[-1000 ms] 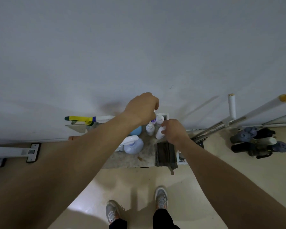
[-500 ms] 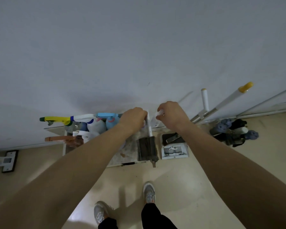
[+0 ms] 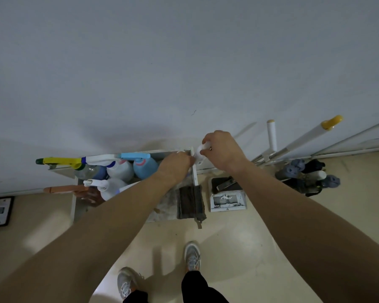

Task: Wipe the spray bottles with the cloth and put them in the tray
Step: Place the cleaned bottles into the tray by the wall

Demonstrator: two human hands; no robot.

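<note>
My right hand [image 3: 223,152] grips a small white bottle [image 3: 200,154] just above the right wall of the white tray [image 3: 194,171]. Beside it, my left hand [image 3: 176,166] reaches down into the tray's back right corner with its fingers curled under; what they hold is hidden. A dark brown cloth [image 3: 190,202] hangs over the tray's front right edge. Several spray bottles stand in the tray's left half: a yellow-nozzled one [image 3: 59,161], a white one [image 3: 119,170], a blue one [image 3: 144,167] and a white trigger bottle [image 3: 106,185].
A dustpan [image 3: 227,196] lies on the floor right of the tray. Mop handles [image 3: 271,136] and a yellow-capped pole [image 3: 330,123] lean on the wall. Dark slippers [image 3: 304,176] sit at the right, a white scale [image 3: 0,211] at the left. My shoes [image 3: 192,256] stand below.
My right hand has carried the small white bottle up and right, from among the bottles to the tray's right wall. My left hand has dropped lower into the tray.
</note>
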